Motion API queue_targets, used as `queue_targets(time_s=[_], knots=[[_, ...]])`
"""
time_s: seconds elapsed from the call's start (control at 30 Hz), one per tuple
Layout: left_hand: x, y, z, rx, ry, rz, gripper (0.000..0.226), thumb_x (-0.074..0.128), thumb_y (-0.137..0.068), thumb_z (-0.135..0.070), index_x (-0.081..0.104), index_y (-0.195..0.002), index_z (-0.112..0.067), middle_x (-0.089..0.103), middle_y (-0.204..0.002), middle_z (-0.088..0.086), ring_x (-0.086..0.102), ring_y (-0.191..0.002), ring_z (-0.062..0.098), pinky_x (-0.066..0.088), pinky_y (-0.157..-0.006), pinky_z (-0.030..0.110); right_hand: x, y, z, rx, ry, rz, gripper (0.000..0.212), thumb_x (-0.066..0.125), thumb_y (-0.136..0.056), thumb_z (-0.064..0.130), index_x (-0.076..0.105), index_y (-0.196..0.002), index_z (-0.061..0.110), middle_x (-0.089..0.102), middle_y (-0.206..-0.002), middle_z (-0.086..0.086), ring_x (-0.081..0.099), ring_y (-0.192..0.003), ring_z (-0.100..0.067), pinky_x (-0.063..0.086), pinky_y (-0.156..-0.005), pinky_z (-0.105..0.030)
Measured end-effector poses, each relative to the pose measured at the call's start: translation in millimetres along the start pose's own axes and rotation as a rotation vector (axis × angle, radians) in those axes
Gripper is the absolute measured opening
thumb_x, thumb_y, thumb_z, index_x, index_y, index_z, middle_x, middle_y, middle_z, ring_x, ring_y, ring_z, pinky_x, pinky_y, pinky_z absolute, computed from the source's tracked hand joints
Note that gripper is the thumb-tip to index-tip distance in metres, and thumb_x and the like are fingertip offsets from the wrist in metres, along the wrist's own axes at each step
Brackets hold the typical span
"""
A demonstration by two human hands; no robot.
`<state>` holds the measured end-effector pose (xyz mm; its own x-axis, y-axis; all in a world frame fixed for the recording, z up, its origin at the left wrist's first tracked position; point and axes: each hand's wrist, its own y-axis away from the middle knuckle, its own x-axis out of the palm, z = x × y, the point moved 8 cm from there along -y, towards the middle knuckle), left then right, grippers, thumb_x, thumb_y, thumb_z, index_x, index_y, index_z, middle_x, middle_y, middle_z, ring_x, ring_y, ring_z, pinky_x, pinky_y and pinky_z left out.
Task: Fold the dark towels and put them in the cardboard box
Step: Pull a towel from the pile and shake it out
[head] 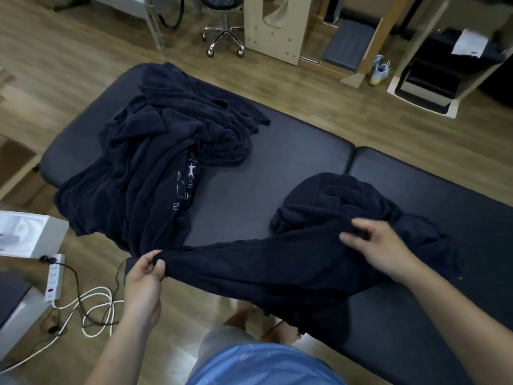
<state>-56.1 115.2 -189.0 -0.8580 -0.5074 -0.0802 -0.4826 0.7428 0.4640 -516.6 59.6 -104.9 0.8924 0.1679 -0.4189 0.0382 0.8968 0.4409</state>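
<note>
Head view: towel [277, 273] corner in left hand [144, 279]

Dim, soft, wide-angle edge distortion.

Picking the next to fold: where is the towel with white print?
Head view: the printed towel lies heaped on the left end of the padded table, beyond the left hand, left of the held towel.
</note>
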Motion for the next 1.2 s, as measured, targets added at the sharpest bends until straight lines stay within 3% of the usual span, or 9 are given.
queue_targets(time_s=[0.1,0.17,0.3,0.43,0.63,0.73,0.83,1.03,1.2], knots=[[9.7,0.4,-19.9,0.048,0.059,0.069,0.030,0.044,-0.100,0.006,0.061,-0.101,-0.019,0.062,-0.088,0.003,0.057,-0.076,0.010,0.047,-0.071,0.019,-55.0,-3.8,27.5,-0.122,-0.035,-0.449,0.022,0.065,-0.094,0.017,0.071,-0.115,0.014,0.069,-0.109,0.008,0.064,-0.105,-0.015,0.050,-0.094,-0.033],[16.1,2.9,-25.9,0.064,0.073,0.137,0.032,0.043,-0.099,0.008,0.061,-0.099,-0.019,0.062,-0.076,-0.004,0.055,-0.063,0.004,0.046,-0.060,0.013,-63.3,-2.9,30.4,-0.133,0.221,-0.488,0.023,0.057,-0.098,0.025,0.070,-0.101,0.006,0.070,-0.095,0.000,0.065,-0.094,-0.027,0.051,-0.081,-0.039],[10.4,11.0,-5.1,0.026,0.038,0.130,0.033,0.043,-0.098,0.010,0.061,-0.098,-0.018,0.060,-0.079,-0.001,0.057,-0.061,-0.002,0.049,-0.063,0.010,-52.3,9.6,-9.3,0.010,0.632,-0.326,0.038,0.046,-0.097,0.042,0.063,-0.082,0.011,0.068,-0.076,-0.009,0.066,-0.082,-0.037,0.048,-0.067,-0.041],[-7.2,21.0,37.2,-0.117,0.083,0.066,0.030,0.041,-0.101,0.007,0.059,-0.099,-0.017,0.062,-0.095,0.003,0.059,-0.086,0.011,0.050,-0.080,0.025,0.2,45.1,-12.8,-0.469,0.699,0.013,0.025,0.051,-0.098,0.036,0.071,-0.113,0.031,0.069,-0.108,0.023,0.065,-0.099,0.000,0.050,-0.085,-0.016],[-14.9,21.5,48.8,-0.135,0.112,0.024,0.026,0.040,-0.100,0.008,0.059,-0.105,-0.009,0.064,-0.100,0.007,0.060,-0.089,0.012,0.054,-0.076,0.013,45.7,52.2,-48.5,-0.229,0.685,0.561,0.014,0.064,-0.090,0.028,0.073,-0.096,0.037,0.071,-0.097,0.028,0.064,-0.091,0.008,0.047,-0.080,-0.018],[-16.6,18.4,51.2,-0.129,0.123,0.024,0.026,0.040,-0.101,0.008,0.055,-0.119,-0.002,0.062,-0.104,0.011,0.059,-0.094,0.016,0.053,-0.076,0.013,19.2,12.6,-5.6,-0.165,0.415,0.256,0.024,0.072,-0.087,0.017,0.070,-0.089,0.041,0.070,-0.101,0.024,0.061,-0.096,0.011,0.041,-0.090,-0.010],[-15.6,21.0,50.0,-0.127,0.140,0.031,0.024,0.039,-0.101,0.008,0.056,-0.115,-0.001,0.063,-0.102,0.013,0.059,-0.093,0.019,0.055,-0.074,0.014,-6.1,-23.9,19.5,-0.041,0.164,-0.055,0.016,0.068,-0.090,0.016,0.072,-0.098,0.029,0.063,-0.123,0.013,0.054,-0.116,-0.004,0.038,-0.105,-0.027],[-17.5,30.2,51.5,-0.149,0.137,0.014,0.030,0.038,-0.099,0.011,0.059,-0.097,-0.010,0.063,-0.095,0.011,0.059,-0.086,0.017,0.055,-0.067,0.014,54.0,-56.8,9.8,0.198,-0.220,0.046,0.013,0.063,-0.094,0.011,0.075,-0.098,0.013,0.075,-0.104,-0.003,0.070,-0.100,-0.023,0.054,-0.095,-0.038],[-23.7,35.3,54.5,-0.157,0.135,0.006,0.030,0.041,-0.099,0.010,0.060,-0.095,-0.014,0.066,-0.093,0.006,0.063,-0.080,0.012,0.055,-0.070,0.014,61.2,-66.2,-3.5,0.229,-0.118,-0.088,0.014,0.068,-0.090,0.013,0.076,-0.083,0.020,0.077,-0.086,0.000,0.072,-0.091,-0.024,0.059,-0.084,-0.039]])
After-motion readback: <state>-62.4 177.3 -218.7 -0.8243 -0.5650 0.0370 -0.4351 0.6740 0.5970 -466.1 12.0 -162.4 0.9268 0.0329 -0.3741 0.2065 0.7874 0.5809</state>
